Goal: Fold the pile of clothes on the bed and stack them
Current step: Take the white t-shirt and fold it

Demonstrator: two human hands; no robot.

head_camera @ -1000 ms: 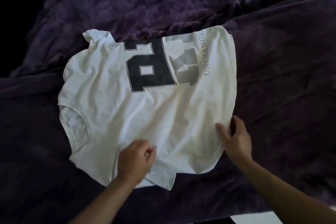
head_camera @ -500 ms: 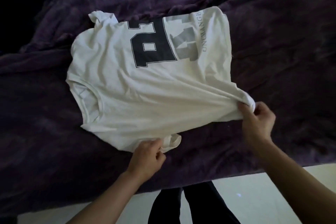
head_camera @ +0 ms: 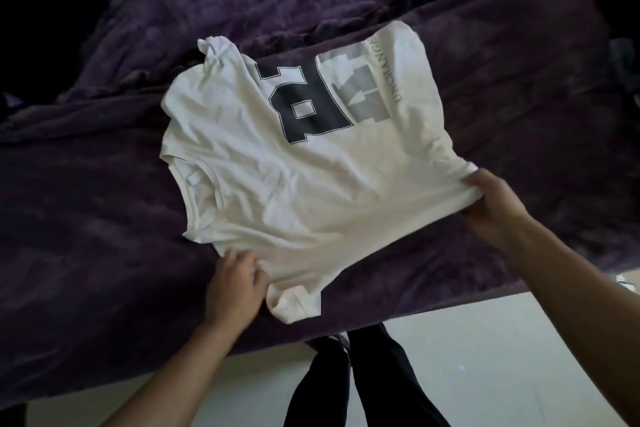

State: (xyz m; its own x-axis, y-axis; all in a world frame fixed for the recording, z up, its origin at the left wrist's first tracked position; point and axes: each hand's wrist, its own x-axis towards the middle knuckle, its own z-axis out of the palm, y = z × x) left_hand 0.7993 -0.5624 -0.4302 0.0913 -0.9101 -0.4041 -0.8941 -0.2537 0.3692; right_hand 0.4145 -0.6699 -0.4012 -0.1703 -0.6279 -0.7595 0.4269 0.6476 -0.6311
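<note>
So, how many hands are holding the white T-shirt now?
2. The left hand grips the white T-shirt at its near edge, beside the lower sleeve; the right hand grips its right corner. No other hand is visible.

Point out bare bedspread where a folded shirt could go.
Widest bare stretch: purple bedspread left of the white T-shirt, nearer than the dark heap. Another lies beyond the right hand. Crowded: the near edge, where it and the left hand hold the shirt.

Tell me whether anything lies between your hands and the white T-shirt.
Nothing visible does. The left hand grips the white T-shirt at its near edge, and the right hand holds its right corner.
</note>
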